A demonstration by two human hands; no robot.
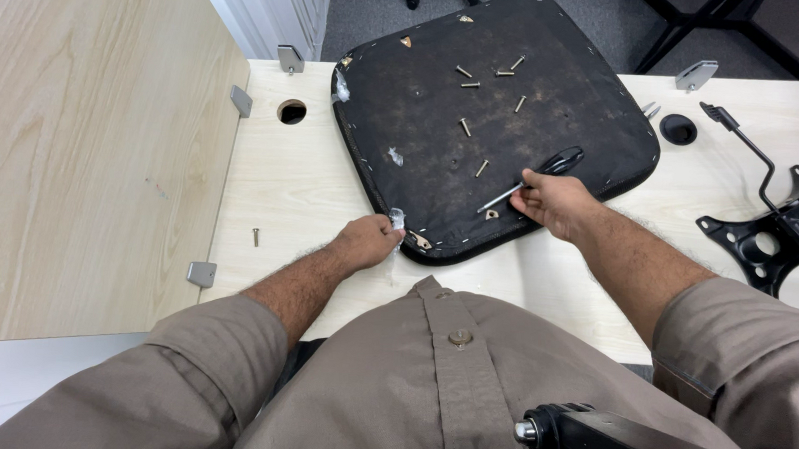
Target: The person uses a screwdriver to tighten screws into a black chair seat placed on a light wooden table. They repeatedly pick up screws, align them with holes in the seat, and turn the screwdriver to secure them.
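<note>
Black seat pad [494, 121] lies underside-up at tabletop [285, 175] centre. Left hand [367, 241] fingers pinch its near corner; right hand [553, 202] grips a screwdriver [532, 178]. Approx. seven screws [483, 168] lie loose on pad; one fitting apparently left.

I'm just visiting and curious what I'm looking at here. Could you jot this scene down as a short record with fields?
Setting: pale wooden desk, seen from above
Main thing: black seat pad, lying underside up on the desk
Left hand: grips the pad's near corner, where white stuffing shows
Right hand: holds a screwdriver with a black handle, tip on the pad
Loose parts: several screws lying on the pad; one screw on the desk
Nearby: black metal chair bracket with lever, at the right
</note>
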